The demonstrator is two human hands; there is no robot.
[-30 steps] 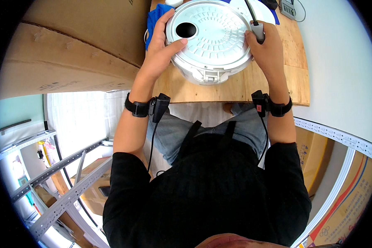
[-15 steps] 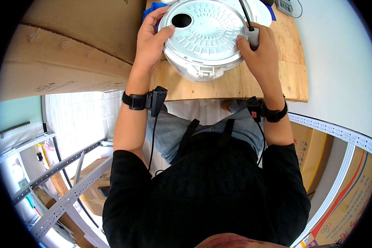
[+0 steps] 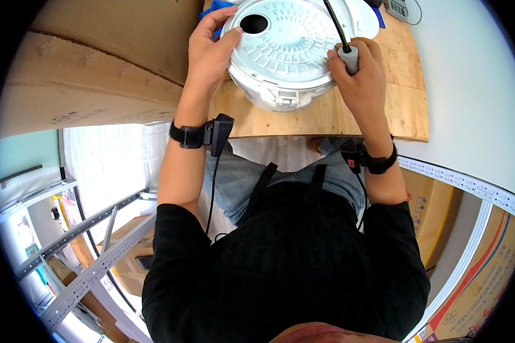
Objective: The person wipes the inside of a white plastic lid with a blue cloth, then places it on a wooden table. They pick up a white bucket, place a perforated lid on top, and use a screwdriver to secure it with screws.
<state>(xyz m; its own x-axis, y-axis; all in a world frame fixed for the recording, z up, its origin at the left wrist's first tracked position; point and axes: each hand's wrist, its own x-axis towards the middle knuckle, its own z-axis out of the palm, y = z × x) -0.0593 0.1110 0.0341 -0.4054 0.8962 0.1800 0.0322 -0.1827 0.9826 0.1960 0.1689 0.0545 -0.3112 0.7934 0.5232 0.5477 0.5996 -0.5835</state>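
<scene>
A round white rice cooker stands at the far side of my reach, its latch toward me. Its pale ribbed lid has a dark round hole near the left. My left hand grips the lid's left edge, thumb on top and fingers around the rim. In my right hand is a screwdriver with a grey handle, its black shaft slanting up and away to the left. That hand is at the lid's right edge, thumb close to the rim. The screwdriver's tip is outside the view.
The cooker rests on a wooden table. Behind it lie a white round part and blue cloth. A large cardboard box borders the left side. A grey keypad device sits at the far right.
The screwdriver has tilted, its handle end turning more toward view and its shaft leaning further left. My left hand and the lid have shifted slightly away from me.
</scene>
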